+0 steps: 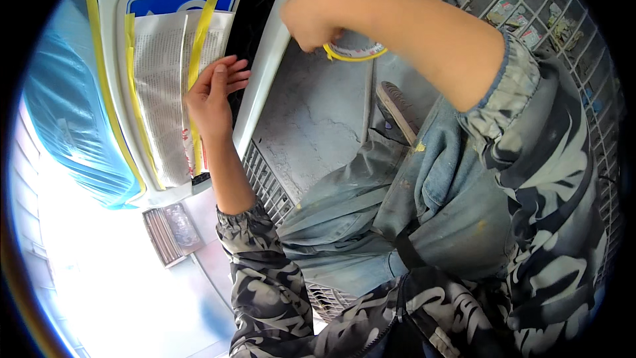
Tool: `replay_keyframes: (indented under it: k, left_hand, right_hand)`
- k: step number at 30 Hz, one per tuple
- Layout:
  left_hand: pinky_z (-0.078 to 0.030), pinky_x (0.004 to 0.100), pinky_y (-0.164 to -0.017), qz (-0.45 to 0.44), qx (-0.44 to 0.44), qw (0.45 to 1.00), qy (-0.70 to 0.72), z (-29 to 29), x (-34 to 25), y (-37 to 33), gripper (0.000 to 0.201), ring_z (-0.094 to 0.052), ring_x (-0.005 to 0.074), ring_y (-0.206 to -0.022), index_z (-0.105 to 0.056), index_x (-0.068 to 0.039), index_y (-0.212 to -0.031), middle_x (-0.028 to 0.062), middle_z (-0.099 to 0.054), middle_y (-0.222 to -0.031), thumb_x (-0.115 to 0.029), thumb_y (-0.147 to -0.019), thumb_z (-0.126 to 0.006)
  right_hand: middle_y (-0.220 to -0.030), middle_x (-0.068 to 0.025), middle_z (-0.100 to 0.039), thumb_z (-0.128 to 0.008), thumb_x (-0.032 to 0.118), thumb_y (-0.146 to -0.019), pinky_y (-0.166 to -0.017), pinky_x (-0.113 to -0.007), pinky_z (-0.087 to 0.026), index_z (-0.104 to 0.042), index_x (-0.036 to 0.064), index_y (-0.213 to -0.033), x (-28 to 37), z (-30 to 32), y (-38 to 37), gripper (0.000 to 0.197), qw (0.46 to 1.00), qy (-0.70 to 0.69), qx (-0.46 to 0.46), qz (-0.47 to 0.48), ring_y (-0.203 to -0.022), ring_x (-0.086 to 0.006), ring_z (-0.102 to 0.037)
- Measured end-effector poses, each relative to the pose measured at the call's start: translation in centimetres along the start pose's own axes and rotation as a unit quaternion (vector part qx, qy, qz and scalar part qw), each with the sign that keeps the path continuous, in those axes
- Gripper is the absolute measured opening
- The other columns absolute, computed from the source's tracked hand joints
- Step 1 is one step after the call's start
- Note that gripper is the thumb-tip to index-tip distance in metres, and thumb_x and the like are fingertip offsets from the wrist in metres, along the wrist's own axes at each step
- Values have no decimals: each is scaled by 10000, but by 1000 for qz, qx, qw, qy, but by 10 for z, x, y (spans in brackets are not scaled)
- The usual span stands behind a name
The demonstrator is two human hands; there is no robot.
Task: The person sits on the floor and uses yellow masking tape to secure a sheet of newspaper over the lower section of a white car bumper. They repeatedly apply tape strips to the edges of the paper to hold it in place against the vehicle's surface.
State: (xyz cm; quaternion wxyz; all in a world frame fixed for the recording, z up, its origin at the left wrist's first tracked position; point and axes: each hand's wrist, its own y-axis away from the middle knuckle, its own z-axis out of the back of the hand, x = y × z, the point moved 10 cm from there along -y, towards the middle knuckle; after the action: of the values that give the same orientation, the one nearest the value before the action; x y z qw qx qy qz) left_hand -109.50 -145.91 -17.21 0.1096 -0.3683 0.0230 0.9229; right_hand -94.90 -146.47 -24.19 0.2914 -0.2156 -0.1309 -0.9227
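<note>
A sheet of printed newspaper (158,79) lies over a blue-and-white panel (149,1) at the upper left. Strips of yellow tape (202,36) run along the sheet's edges. My left hand (215,93) rests at the right edge of the sheet, over the right-hand strip, fingers stretched and thumb laid along them. At the top centre my right hand (313,18) is curled, its fingertips partly hidden. A roll of yellow tape (356,58) sits at those fingers, beneath my wrist, and appears held by them; my forearm covers its upper part.
Blue plastic film (76,113), edged with yellow tape, covers the surface at far left. A white bar (281,46) slants between my hands. Metal grating (566,10) lies at upper right, with scraps below it. My shoe (396,109) stands on the grey floor (305,119).
</note>
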Motion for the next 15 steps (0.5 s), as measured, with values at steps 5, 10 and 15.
replay_keyframes:
  k: [5,10,15]
  left_hand:
    - [-555,298,-795,-78,-8,997,-4,-46,-35,-36,305,-680,234,-887,-562,115,-1149,218,-658,-1043,-110,-992,-428]
    - [-549,317,-834,-80,-14,996,40,-61,-47,-45,312,-670,250,-932,-545,102,-1177,224,-645,-1091,-126,-997,-429]
    - [-543,307,-820,-116,56,991,40,-54,-18,-25,285,-660,214,-918,-566,49,-1182,175,-660,-1051,-127,-969,-492]
  right_hand:
    - [-711,-146,-679,-566,87,-731,-557,-380,-518,-716,-2,-773,0,-18,12,180,999,-19,33,-29,-621,-245,-661]
    - [-716,-160,-671,-536,51,-679,-557,-406,-503,-709,-16,-759,1,-21,14,202,997,-44,38,-48,-631,-264,-657]
    - [-653,-149,-647,-543,34,-644,-542,-399,-494,-686,-33,-711,2,-41,6,172,991,-16,92,-96,-602,-256,-649]
